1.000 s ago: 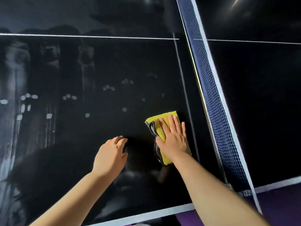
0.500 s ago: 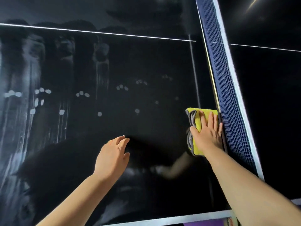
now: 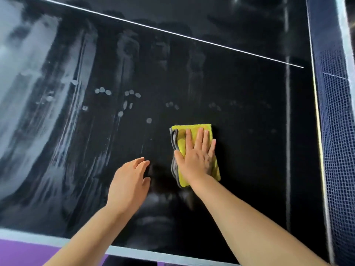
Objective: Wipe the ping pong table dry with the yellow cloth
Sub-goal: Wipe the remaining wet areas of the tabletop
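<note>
- Swept back from the net (image 3: 338, 131), the yellow cloth (image 3: 199, 131) now lies well clear of it. Half a second ago its edge was against the net's foot, so the stroke has reversed.
- Nearest, on the side away from the net, the left hand (image 3: 130, 181) hangs low over the ping pong table (image 3: 249, 89). Its fingers are loose and grip nothing, and whether the tips touch the surface cannot be told. It has barely shifted.
- Just netward of it, the right hand (image 3: 196, 156) lies flat on the folded cloth, fingers straight and close together. It is pressing rather than clutching, and a grey backing shows at the cloth's edge away from the net.
- Between the cloth and the net the black surface looks evenly dark, so that strip is probably done.
- Beyond the cloth and away from the net lie small oval finger marks (image 3: 103, 91), then broad pale streaks (image 3: 48, 112). That side likely needs most of the remaining passes.
- Farthest, a thin white line (image 3: 192, 38) runs toward the net. Whether the surface past it is dry cannot be told.
</note>
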